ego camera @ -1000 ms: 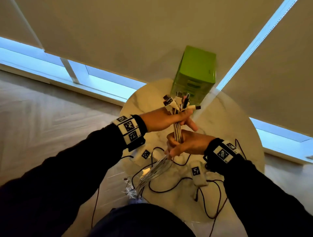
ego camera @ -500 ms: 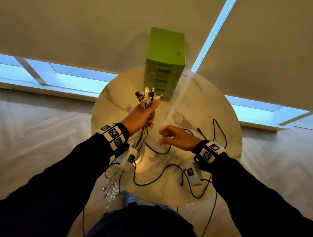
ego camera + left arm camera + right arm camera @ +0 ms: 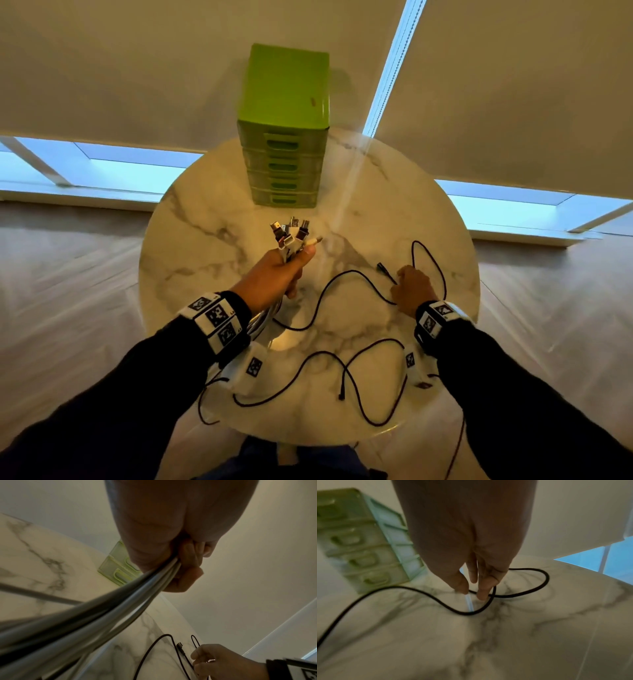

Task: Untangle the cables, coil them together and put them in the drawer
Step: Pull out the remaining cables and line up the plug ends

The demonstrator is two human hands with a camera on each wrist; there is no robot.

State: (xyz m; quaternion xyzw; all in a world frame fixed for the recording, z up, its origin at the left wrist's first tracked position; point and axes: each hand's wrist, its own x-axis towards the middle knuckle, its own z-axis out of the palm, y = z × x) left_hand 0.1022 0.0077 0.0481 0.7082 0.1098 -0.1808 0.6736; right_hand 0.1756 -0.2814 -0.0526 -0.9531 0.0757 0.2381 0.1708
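Now left hand [image 3: 274,274] grips cable bundle [image 3: 291,236]; right hand [image 3: 412,286] fingertips pinching black cable [image 3: 342,274] on table [image 3: 191,240].

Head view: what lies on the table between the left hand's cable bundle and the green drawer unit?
Nothing: in the head view only bare marble table separates the bundle's plugs from the drawer unit.
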